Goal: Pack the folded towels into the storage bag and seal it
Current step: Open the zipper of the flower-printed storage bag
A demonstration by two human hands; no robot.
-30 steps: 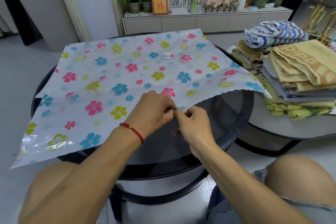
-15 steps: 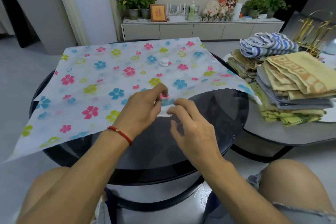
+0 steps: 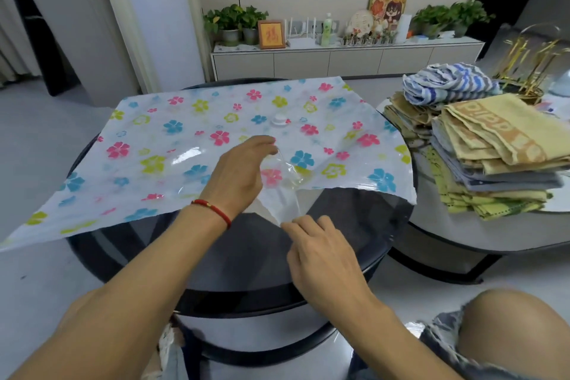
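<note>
The storage bag lies flat on the round bench, empty. The left hand pinches its top layer up, the right hand pins the lower layer: opening the mouth. Next, towels at three o'clock go in.

Bag covers most of table; near edge bare. Towel stack blocks right side.

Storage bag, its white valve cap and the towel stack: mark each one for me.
storage bag point(image 3: 160, 145): head view, flowered top sheet, left part.
white valve cap point(image 3: 280, 118): head view, top of the cap.
towel stack point(image 3: 481, 145): head view, yellow towel on top.
</note>
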